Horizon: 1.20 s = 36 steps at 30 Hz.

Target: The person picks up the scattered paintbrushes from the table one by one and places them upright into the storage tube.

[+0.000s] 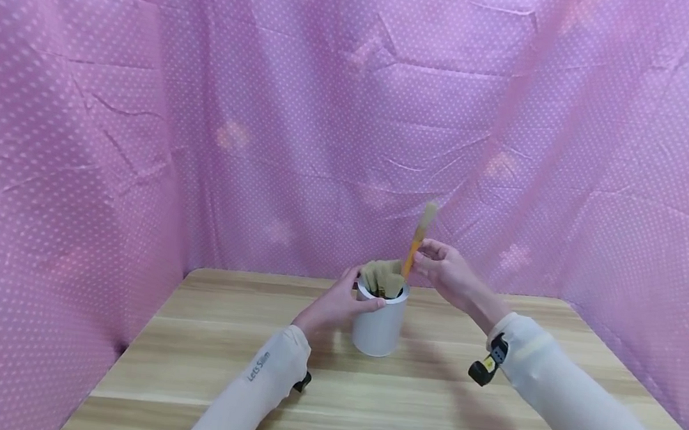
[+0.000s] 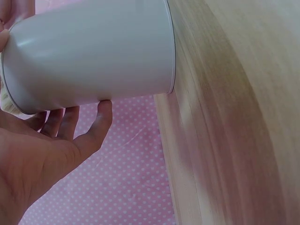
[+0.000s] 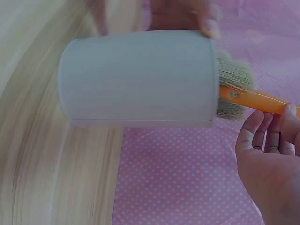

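Observation:
A white cylindrical tin (image 1: 378, 324) stands upright on the wooden table (image 1: 425, 406), with several brush heads (image 1: 381, 275) sticking out of its top. My left hand (image 1: 341, 302) wraps round the tin's rim and left side; the tin (image 2: 89, 51) fills the left wrist view with my fingers (image 2: 89, 131) behind it. My right hand (image 1: 449, 268) pinches an orange-handled brush (image 1: 417, 240), bristles up, its lower end at the tin's mouth. In the right wrist view the orange handle (image 3: 258, 98) runs from my fingertips (image 3: 262, 136) to the tin (image 3: 140, 77).
Pink polka-dot cloth (image 1: 356, 104) hangs behind and on both sides of the table. The light wood top stretches toward me in front of the tin. A small black device (image 1: 486, 366) is strapped at my right wrist.

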{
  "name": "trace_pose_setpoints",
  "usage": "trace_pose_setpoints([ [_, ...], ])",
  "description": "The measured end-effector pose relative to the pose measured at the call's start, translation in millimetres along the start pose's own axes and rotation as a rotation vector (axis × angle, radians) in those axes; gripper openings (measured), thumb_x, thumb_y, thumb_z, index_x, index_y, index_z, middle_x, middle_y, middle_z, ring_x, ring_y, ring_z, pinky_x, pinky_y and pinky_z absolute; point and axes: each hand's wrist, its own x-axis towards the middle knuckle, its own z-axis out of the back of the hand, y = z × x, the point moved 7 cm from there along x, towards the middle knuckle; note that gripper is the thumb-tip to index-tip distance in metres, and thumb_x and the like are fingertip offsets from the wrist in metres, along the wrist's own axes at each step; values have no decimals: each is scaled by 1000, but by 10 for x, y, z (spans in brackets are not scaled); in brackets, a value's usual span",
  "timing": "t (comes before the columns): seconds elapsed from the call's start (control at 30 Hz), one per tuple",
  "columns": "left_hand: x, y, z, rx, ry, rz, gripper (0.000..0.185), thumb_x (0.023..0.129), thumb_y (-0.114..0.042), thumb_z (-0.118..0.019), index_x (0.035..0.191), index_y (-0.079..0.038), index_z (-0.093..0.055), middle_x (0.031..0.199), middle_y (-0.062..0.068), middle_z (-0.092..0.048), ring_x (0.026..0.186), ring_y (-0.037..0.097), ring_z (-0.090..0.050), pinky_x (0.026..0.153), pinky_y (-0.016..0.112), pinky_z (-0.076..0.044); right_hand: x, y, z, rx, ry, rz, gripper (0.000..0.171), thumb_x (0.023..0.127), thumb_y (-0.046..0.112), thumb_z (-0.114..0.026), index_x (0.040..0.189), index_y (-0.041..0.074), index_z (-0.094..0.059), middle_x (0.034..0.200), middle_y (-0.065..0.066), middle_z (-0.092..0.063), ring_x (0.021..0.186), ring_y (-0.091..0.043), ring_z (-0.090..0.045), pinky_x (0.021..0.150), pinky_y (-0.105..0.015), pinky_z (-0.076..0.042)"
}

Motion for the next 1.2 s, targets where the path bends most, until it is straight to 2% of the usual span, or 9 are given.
trace_pose_setpoints([
  [0.1,14,2,-21,-11,-4,-11,102,82,-63,-77,161,-24,-25,155,4,-32,141,29,-35,112,55,-33,-12,-90,-27,-111,13,-22,20,103,0,-56,121,-8,-57,114,-15,-67,109,-27,-64,101,-45,-49],
  [0.23,24,-10,-39,-18,-10,-25,100,82,-62,-78,160,-25,-27,153,4,-34,139,28,-37,111,56,-34,-48,-153,-19,-190,6,-26,25,101,1,-60,122,-12,-55,119,-20,-65,112,-31,-64,100,-46,-50],
  [0.47,44,-29,-67,-22,-7,-21,99,81,-63,-78,159,-27,-28,153,4,-34,140,29,-35,111,58,-33,-157,-136,112,-385,-16,-39,33,98,13,-68,128,0,-63,124,-15,-66,116,-30,-62,105,-48,-44],
  [0.6,70,-38,-66,-23,-13,-25,100,81,-62,-79,159,-25,-29,151,5,-36,138,29,-36,111,58,-34,-197,-80,234,-405,-52,-21,37,97,11,-65,133,2,-61,128,-16,-63,118,-28,-59,104,-45,-45],
  [0.77,76,-25,-76,-16,-3,-15,100,81,-64,-78,160,-27,-28,155,5,-33,141,30,-33,112,60,-31,-284,-64,374,-366,-97,1,40,100,9,-59,136,-8,-55,134,-19,-60,117,-27,-59,98,-37,-50],
  [0.9,35,-31,-34,30,13,-16,104,80,-69,-74,162,-27,-24,160,2,-29,145,28,-30,113,60,-29,-386,-158,523,-411,-147,-14,41,104,16,-58,135,-10,-54,125,-16,-65,117,-38,-58,98,-42,-51],
  [0.97,-9,-44,16,95,19,-15,111,80,-72,-72,164,-24,-17,164,3,-22,149,27,-22,116,59,-24,-456,-224,595,-492,-167,-34,43,105,23,-59,134,-8,-56,120,-15,-67,117,-42,-57,99,-47,-49],
  [1.13,-166,-11,212,545,19,-10,131,75,-89,-56,164,-10,-1,169,7,-1,153,28,-3,120,54,-8,-656,-377,741,-810,-144,-91,52,106,41,-56,136,-2,-57,126,-18,-64,121,-43,-55,102,-58,-45],
  [1.2,-217,38,300,710,25,-5,131,76,-93,-48,163,-7,0,169,10,0,153,31,-1,120,55,-5,-722,-393,795,-914,-127,-87,56,105,43,-56,139,-3,-54,134,-23,-58,126,-46,-51,102,-62,-43],
])
